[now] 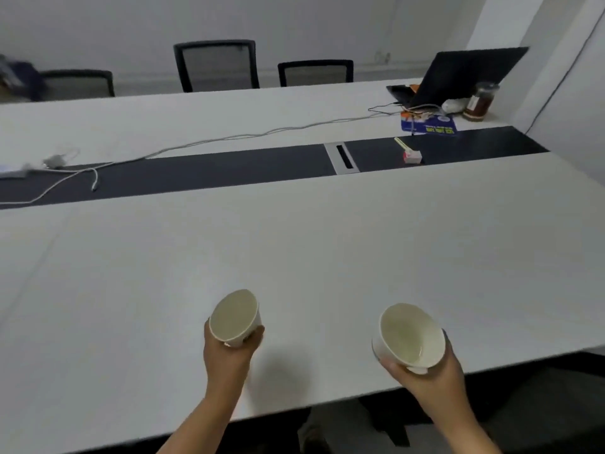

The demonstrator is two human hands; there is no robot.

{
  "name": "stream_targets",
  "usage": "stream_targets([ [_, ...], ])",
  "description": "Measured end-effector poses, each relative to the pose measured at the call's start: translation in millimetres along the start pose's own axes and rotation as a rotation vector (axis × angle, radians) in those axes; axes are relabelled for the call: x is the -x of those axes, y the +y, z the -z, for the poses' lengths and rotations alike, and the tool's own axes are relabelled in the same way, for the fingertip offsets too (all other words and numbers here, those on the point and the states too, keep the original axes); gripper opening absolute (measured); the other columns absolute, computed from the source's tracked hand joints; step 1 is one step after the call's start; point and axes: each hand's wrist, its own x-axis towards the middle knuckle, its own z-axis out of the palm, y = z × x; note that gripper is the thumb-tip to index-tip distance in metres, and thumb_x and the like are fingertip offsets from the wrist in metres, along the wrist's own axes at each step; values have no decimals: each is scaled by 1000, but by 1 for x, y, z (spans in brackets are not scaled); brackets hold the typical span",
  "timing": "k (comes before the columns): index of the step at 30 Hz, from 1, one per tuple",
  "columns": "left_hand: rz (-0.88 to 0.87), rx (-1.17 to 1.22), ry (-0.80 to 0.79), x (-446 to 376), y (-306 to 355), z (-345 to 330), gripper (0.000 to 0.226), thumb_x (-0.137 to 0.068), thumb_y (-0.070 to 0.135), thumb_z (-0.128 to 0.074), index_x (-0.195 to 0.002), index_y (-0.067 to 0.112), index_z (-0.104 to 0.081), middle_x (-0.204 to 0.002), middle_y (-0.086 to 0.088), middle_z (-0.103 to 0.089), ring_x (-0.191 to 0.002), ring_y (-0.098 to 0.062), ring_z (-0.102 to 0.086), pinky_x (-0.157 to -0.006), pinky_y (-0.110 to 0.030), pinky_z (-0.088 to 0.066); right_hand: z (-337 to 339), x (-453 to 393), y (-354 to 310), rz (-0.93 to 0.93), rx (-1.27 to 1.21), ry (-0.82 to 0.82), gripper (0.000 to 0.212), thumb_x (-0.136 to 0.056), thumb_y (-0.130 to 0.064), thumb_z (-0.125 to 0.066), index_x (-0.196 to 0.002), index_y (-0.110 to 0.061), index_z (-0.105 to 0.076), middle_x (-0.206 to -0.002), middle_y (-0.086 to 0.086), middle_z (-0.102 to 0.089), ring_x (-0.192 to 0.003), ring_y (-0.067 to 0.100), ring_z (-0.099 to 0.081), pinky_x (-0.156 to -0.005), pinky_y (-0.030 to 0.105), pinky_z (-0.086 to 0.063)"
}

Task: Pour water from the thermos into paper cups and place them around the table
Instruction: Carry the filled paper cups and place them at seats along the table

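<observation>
Right hand (425, 378) grips paper cup (409, 337) at 5 o'clock; left hand (229, 352) grips second paper cup (234, 317) at 6, above white table (327, 240).

two bare forearms come up from the bottom edge, each ending in a hand: the left hand (233, 350) and the right hand (431, 376). no sleeve covers either forearm within the picture (any clothing further up lies outside the view). wrists and fingers carry no watch, band or ring that can be made out. a thumbnail shows pale on the right hand, though the picture is soft.
</observation>
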Motion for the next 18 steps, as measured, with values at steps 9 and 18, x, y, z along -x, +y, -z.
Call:
stream_targets([
  [9,67,-27,249,-178,-23,22,62,-67,4,-78,-116,15,-42,-110,-1,-52,-96,-19,-49,-83,-33,-38,-102,-100,15,-67,77,-118,70,-43,13,-82,-96,-20,-52,-89,-16,-58,-77,-12,-58,-64,-6,-37],
  [18,62,-26,387,-261,-43,36,69,-69,6,-77,-126,9,-37,-126,-12,-52,-111,-27,-50,-88,-30,-36,-146,-134,34,-144,86,-197,73,-36,21,-79,-100,-4,-55,-87,-3,-63,-73,-25,-54,-67,-6,-37],
])
